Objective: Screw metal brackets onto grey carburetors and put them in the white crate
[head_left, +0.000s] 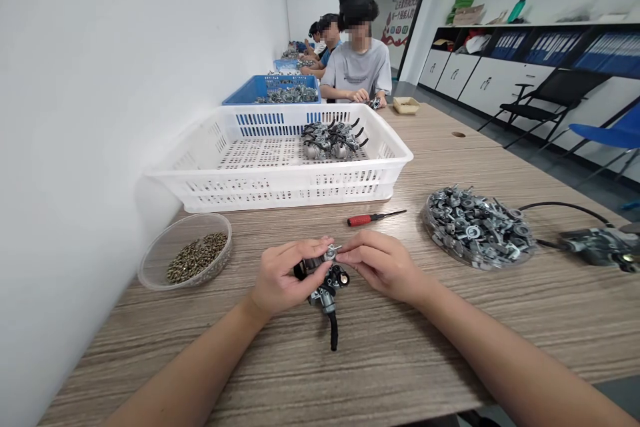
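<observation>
Just above the wooden table, my left hand (286, 275) is wrapped round a small metal carburetor (327, 293), whose black rubber tube points toward me. A brass-coloured fitting shows on its right side. My right hand (383, 263) pinches at a small silver metal part (332, 252) on top of the carburetor, touching it with thumb and fingertips. How that part sits on the body is partly hidden by my fingers. Beyond my hands lies a screwdriver (367, 219) with a red and black handle.
A clear bowl of small brass-coloured screws (197, 257) stands left, near the wall. Right is a round container of grey metal parts (477, 227), with another carburetor (600, 247) beyond. A white crate (290, 190) holds several carburetors. Behind it are a blue crate (250, 90) and a seated person (357, 67).
</observation>
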The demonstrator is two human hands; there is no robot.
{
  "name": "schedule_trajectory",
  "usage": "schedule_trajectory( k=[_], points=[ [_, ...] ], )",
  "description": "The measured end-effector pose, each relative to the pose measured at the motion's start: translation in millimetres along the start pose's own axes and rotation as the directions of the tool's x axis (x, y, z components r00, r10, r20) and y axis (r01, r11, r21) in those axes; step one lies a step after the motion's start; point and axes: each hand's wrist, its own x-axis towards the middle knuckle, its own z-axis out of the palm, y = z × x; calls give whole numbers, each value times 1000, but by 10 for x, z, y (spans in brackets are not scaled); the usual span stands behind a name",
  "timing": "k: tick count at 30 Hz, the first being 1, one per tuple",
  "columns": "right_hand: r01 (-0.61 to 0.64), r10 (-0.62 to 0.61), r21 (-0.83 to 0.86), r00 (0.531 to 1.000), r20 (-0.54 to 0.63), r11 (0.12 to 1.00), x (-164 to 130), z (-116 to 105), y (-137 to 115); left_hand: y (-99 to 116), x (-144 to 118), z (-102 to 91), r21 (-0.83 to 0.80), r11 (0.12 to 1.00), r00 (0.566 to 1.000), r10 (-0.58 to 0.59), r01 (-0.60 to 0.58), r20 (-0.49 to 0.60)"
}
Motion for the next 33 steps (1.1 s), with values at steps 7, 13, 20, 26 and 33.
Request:
schedule_trajectory(
  k=[7, 13, 20, 26, 33],
  points=[
    [-39, 39, 36, 999, -13, 999, 17, -10, -55, 10, 1, -11, -35, 999, 999, -28, 29, 28],
    [-104, 109, 86, 992, -56, 991, 29, 15, -66, 0, -29, 2, -53, 993, 993, -106, 109, 56],
    [-228, 247, 199, 966, -72, 953, 0, 46, -98, -59, -106, 52, -207, 952, 974, -213, 226, 84],
    [-379, 403, 369, 915, 13, 849, -15, 64, -43, -74, -110, 27, -223, 956, 979, -171, 192, 110],
    [-466, 484, 484, 870, 96, 741, 25, 88, -61, -61, -127, 36, -280, 928, 968, -219, 245, 123]
  ],
)
